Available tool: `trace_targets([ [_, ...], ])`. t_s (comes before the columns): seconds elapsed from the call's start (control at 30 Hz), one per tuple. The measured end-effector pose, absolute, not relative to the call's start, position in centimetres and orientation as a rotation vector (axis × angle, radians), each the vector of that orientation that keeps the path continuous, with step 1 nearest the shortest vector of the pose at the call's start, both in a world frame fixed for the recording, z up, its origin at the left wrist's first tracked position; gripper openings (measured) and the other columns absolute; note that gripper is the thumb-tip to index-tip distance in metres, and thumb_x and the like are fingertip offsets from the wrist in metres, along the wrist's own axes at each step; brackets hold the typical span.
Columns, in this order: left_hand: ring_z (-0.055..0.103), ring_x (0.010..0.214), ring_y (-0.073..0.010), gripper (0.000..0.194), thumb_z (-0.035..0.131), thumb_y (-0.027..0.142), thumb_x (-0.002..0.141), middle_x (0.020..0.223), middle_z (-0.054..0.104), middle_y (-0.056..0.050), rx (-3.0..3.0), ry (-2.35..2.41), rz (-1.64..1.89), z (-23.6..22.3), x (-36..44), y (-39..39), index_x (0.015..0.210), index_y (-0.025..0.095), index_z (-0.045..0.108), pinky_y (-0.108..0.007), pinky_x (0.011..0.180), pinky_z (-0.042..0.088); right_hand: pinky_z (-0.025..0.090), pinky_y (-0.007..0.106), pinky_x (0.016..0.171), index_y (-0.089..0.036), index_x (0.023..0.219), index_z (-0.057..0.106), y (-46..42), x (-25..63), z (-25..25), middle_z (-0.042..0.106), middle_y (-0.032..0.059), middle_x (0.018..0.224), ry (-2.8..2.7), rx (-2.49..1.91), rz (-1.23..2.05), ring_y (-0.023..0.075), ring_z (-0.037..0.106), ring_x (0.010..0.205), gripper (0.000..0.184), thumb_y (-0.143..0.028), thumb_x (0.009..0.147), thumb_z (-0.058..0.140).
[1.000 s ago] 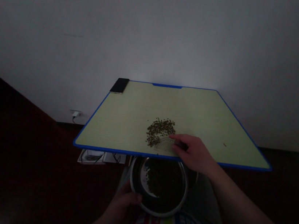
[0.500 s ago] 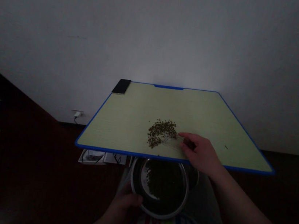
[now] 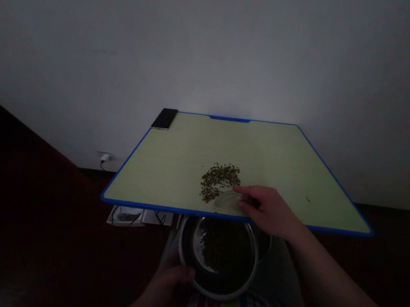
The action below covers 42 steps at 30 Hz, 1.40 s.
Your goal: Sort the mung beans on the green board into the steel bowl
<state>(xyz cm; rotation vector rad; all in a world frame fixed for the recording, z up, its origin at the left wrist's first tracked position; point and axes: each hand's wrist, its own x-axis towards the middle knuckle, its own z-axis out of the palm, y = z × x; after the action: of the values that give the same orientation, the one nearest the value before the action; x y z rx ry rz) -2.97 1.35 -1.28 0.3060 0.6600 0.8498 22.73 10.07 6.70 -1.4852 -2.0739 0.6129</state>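
On the pale board-topped table [image 3: 265, 156] lies a loose patch of small brown-green grains [image 3: 220, 175]. My right hand [image 3: 264, 206] pinches a clear plastic protractor [image 3: 227, 201], its curved edge toward the near side of the grains. Below the table's front edge, a round metal bowl [image 3: 187, 234] rests over my lap with a dark layer of similar grains [image 3: 225, 247] inside. My left hand [image 3: 173, 282] grips the bowl's near-left rim, thumb on top and the other fingers hidden beneath.
A black phone [image 3: 164, 118] lies at the table's far left corner. A small dark sliver [image 3: 308, 200] sits on the right side. Behind rises a wall with a plugged-in charger [image 3: 104, 158]. Under the table are white boxes with cables [image 3: 127, 215].
My right hand has drawn the protractor slightly toward me and to the left, and it now lies flatter below the grains. The bowl and my left hand stay in place.
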Motion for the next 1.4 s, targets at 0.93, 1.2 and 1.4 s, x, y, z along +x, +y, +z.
trace_targets([
  [0.93,0.071,0.104,-0.0315,0.063,0.07,0.006,0.059,0.098,0.081,-0.009,0.278,0.679,0.85,-1.7,-3.2,1.3,0.12,0.019,0.068,-0.041,0.092,0.054,0.048,0.03,0.067,-0.018,0.121,0.07,11.2,20.8,6.6,0.074,0.0067,0.087,-2.021,-1.554,0.513,0.0163,0.063,0.071,0.039,-0.02,0.084,0.058],
  [1.2,0.071,0.102,-0.0319,0.061,0.071,0.007,0.058,0.098,0.081,-0.008,0.301,0.664,0.847,-2.3,-3.3,1.3,0.117,0.02,0.07,-0.042,0.09,0.055,0.049,0.032,0.072,-0.018,0.122,0.069,11.4,20.3,6.9,0.074,0.0069,0.089,-2.108,-1.46,0.545,0.017,0.064,0.076,0.04,-0.018,0.084,0.058],
  [1.4,0.071,0.103,-0.0315,0.065,0.072,0.01,0.058,0.103,0.08,-0.008,0.311,0.647,0.842,-2.1,-3.3,1.4,0.122,0.021,0.067,-0.04,0.088,0.056,0.045,0.027,0.063,-0.02,0.119,0.071,11.4,20.6,6.8,0.069,0.0024,0.075,-2.129,-1.425,0.59,0.014,0.058,0.066,0.038,-0.018,0.084,0.058],
])
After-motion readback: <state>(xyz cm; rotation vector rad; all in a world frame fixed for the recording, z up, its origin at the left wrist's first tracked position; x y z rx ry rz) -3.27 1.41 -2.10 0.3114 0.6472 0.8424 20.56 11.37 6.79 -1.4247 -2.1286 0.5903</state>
